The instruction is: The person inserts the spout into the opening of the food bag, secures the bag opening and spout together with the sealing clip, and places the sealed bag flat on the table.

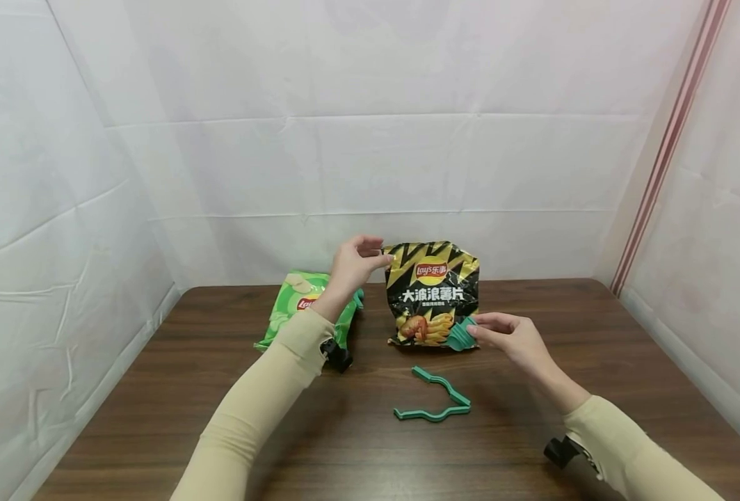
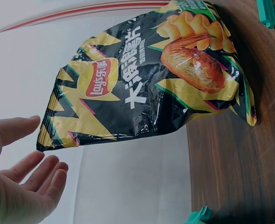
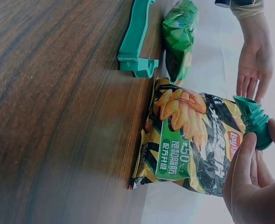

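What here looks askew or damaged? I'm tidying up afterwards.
Nothing is spilled or torn. The black-and-yellow crisp bag stands upright on the wooden table; a green plastic bag clip lies open in front of it, and the green crisp bag lies flat.

So on the desk [image 1: 220, 417] there's a chip bag [image 1: 432, 292] standing upright near the back edge, about dead center. A second chip bag [image 1: 295, 309] lies at its 9 o'clock, well apart. An open bag clip [image 1: 435, 400] sits at the standing bag's 6 o'clock, nearer the front. Another clip [image 1: 460, 334] is at its 4 o'clock, probably touching it, hard to tell.
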Tool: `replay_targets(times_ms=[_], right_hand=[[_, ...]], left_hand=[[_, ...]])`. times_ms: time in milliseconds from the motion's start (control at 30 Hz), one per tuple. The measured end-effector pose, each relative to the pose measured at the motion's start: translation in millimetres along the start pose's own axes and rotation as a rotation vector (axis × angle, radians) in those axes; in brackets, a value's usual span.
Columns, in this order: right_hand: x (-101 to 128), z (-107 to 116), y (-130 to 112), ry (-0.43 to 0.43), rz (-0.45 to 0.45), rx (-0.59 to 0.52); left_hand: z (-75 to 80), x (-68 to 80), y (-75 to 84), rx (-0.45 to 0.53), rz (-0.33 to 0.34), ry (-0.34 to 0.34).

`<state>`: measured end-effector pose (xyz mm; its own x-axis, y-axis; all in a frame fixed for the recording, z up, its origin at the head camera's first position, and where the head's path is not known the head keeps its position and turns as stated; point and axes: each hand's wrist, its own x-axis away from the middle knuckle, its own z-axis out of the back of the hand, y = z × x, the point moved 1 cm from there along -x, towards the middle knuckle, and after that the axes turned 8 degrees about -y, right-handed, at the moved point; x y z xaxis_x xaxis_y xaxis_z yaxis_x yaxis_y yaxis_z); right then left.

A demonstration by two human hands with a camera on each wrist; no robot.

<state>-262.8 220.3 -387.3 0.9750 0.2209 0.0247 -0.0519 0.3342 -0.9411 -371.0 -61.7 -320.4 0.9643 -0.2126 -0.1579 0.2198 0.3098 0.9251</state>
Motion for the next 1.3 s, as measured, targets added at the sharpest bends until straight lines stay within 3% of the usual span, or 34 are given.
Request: replay_targets(times_ms=[500, 867, 1300], right_hand=[[-1.4, 8.0, -3.1, 0.006, 0.029, 0.065], [-1.6, 27.5, -22.6, 0.049, 0.077, 0.097], [-11.5, 43.6, -40.6, 0.125, 0.092, 0.038]], left_hand=[[-2.9, 7.7, 2.1, -0.014, 0.005, -0.052], [-2.7, 16.0, -1.7, 0.033, -0.038, -0.067], [-0.1, 23.2, -3.7, 0.029, -0.053, -0.108]])
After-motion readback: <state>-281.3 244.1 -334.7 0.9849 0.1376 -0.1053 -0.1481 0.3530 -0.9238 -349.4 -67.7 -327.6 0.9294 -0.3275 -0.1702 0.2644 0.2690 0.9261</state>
